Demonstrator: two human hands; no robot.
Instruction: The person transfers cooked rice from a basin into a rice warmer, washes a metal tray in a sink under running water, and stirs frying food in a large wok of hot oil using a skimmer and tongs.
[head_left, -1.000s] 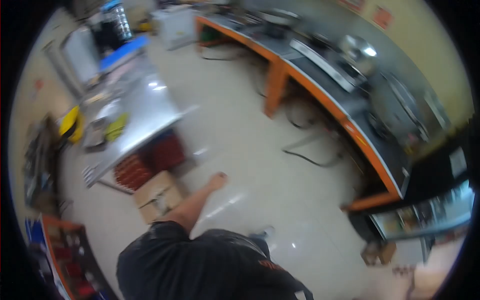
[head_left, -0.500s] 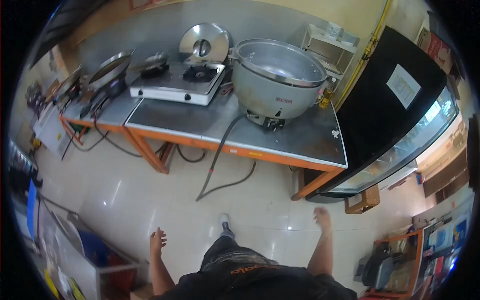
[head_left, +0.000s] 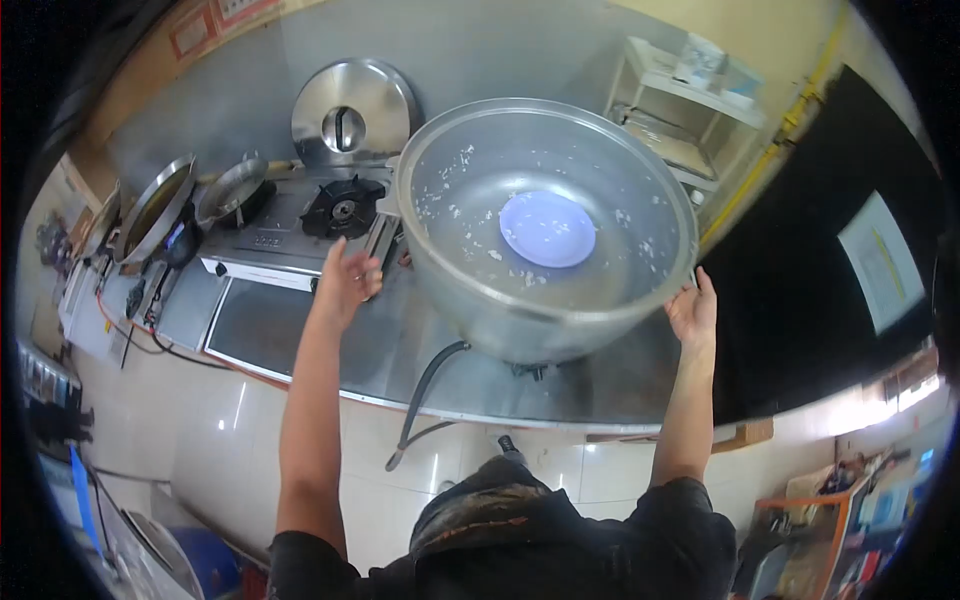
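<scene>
A big round grey rice cooker (head_left: pixel 470 285) stands on the metal table, its lid off. Grains of rice cling to the inside wall, and a light purple plate (head_left: pixel 548 230) lies at the bottom. My left hand (head_left: pixel 348 282) is held in front of the stove, left of the cooker, fingers apart and holding nothing. At the cooker's right side, my right hand (head_left: pixel 692 308) is close under the rim with fingers spread; whether it touches the metal I cannot tell.
Left of the cooker is a gas stove (head_left: pixel 270 225) with a pan (head_left: pixel 235 190); a round steel lid (head_left: pixel 352 100) leans behind it. A white shelf (head_left: pixel 690 80) stands behind, a black fridge (head_left: pixel 800 270) to the right. A hose (head_left: pixel 425 390) hangs over the table edge.
I have come closer to the table, and both hands have risen from my sides to either side of the cooker. Its inside and the plate now show.
</scene>
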